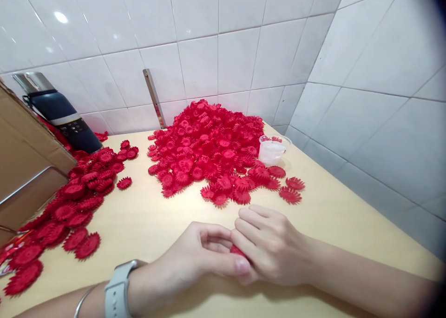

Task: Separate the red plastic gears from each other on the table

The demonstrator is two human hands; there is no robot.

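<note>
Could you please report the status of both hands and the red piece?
Left hand and right hand meeting; red piece between them, mostly hidden. Red pile beyond. Plastic cup at pile's right edge, not between pile and hands.

Watch strap [119, 288]: pale grey, is showing small holes
Bangle [82, 301]: thin, silvery, is ringing the left forearm [52, 306]

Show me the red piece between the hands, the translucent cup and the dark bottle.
Red piece [237, 250]: head view, small exposed part.
Translucent cup [270, 153]: head view, front wall.
Dark bottle [59, 107]: head view, side of its body.
</note>
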